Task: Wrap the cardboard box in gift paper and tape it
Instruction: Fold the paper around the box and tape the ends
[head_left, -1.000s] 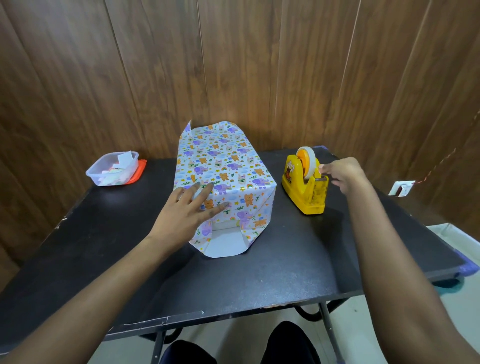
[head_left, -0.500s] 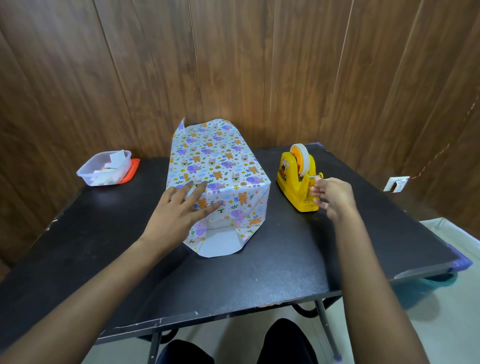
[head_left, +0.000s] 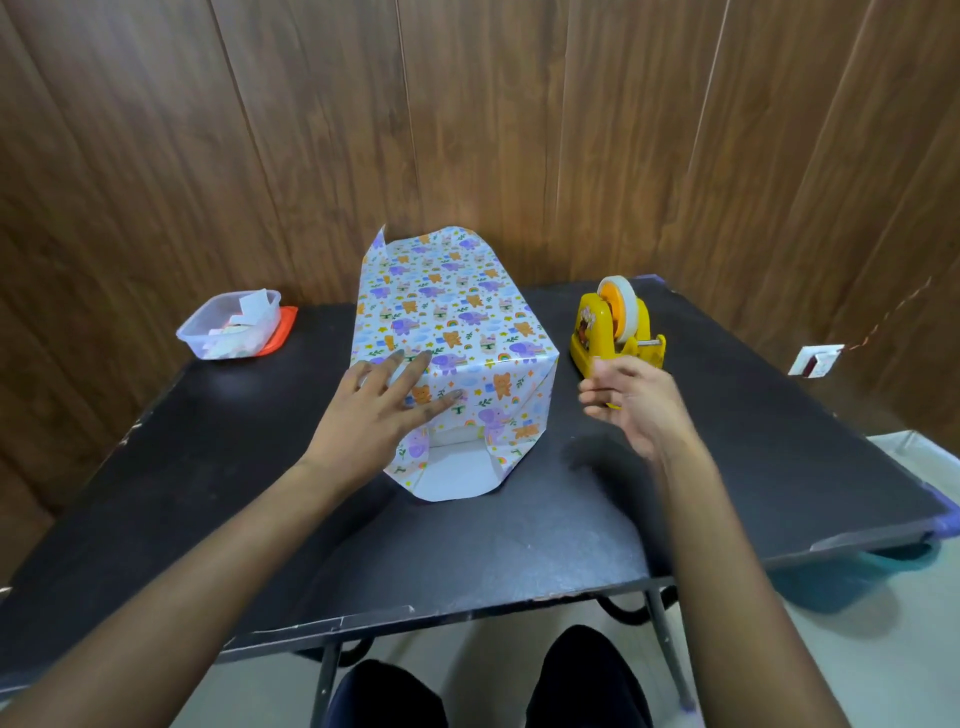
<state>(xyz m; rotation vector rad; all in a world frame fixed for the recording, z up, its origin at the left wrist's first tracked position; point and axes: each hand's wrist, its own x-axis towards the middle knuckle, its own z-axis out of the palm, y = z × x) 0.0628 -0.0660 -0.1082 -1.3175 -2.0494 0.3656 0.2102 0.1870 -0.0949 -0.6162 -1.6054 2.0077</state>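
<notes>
The box wrapped in animal-print gift paper (head_left: 457, 332) stands in the middle of the black table (head_left: 519, 545). Its near end is partly folded, with a white paper flap (head_left: 454, 475) lying on the table. My left hand (head_left: 384, 410) presses flat on the box's near left top corner, fingers straight. My right hand (head_left: 631, 402) hovers between the box and the yellow tape dispenser (head_left: 613, 332), just in front of the dispenser. Its fingers are curled towards the thumb and blurred. No tape shows between them.
A clear plastic tub of paper scraps (head_left: 231, 327) sits on an orange lid at the table's back left. A wood-panelled wall stands close behind the table. The far end of the paper stands up open behind the box. My knees show below the table's near edge.
My right hand left the tape roll, passed the dispenser's cutter and came back towards the box. The left hand has stayed pressed on the box.
</notes>
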